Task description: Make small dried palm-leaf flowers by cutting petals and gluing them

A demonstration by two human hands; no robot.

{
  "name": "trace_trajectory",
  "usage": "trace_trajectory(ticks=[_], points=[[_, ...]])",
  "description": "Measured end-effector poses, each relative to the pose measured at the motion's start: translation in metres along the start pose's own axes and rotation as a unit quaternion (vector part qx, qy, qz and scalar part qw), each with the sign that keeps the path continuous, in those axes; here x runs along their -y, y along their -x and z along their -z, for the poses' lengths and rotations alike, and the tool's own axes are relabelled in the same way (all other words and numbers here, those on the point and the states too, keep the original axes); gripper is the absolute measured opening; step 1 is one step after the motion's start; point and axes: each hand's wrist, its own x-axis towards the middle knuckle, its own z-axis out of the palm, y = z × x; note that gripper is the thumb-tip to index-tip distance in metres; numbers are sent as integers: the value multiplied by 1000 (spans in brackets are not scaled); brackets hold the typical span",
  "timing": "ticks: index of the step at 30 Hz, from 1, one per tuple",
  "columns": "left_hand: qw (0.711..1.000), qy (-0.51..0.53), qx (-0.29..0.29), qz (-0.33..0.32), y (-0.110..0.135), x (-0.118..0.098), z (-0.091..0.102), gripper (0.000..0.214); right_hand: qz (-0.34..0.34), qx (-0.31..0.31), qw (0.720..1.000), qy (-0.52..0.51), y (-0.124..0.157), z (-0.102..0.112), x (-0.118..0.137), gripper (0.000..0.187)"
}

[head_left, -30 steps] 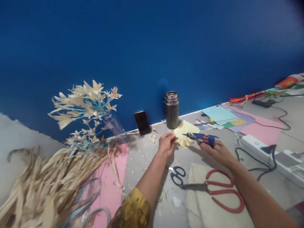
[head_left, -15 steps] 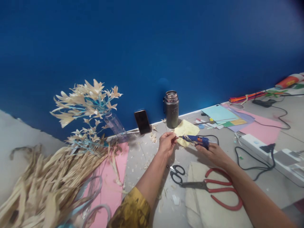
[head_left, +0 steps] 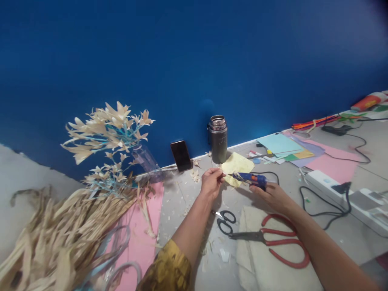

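My right hand [head_left: 269,195] is wrapped round a blue glue gun [head_left: 250,178], its nozzle pointing left. My left hand [head_left: 212,182] is closed in a pinch close to the nozzle; what its fingertips hold is too small to make out. Beneath the glue gun lies a crumpled yellow paper [head_left: 238,163]. Nearer to me are black-handled scissors [head_left: 226,222] and large red-handled shears [head_left: 281,238], the shears resting partly on a folded cream cloth [head_left: 257,266].
Behind my hands stand an open dark flask [head_left: 218,139] and a phone [head_left: 181,155] leaning on the wall. Dried husks [head_left: 60,234] and husk flowers [head_left: 112,131] in a clear vase [head_left: 148,161] fill the left. A power strip [head_left: 327,192], cables and coloured papers [head_left: 280,145] lie right.
Almost nothing differs. The left hand has shifted very slightly to the left, and the glue gun stays in the right hand at the same spot.
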Motion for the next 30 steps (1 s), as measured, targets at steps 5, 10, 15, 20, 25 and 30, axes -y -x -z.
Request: trace_trajectory(ticks=[5, 10, 15, 20, 25, 30], points=[[1000, -6, 7, -1, 0, 0, 1, 22, 38, 21, 998, 44, 1, 1, -1, 27], [1000, -11, 4, -3, 0, 0, 1, 23, 26, 0, 999, 30, 4, -2, -5, 28], [1000, -17, 7, -3, 2, 0, -1, 22, -72, 36, 995, -55, 2, -1, -5, 23], [1000, -21, 1, -5, 2, 0, -1, 23, -126, 32, 985, -112, -6, 7, 4, 26], [1000, -22, -2, -6, 1, 0, -1, 22, -206, 34, 964, -166, -12, 12, 18, 30], [1000, -23, -5, -6, 2, -5, 0, 22, -263, 60, 949, -165, -16, 18, 27, 38]])
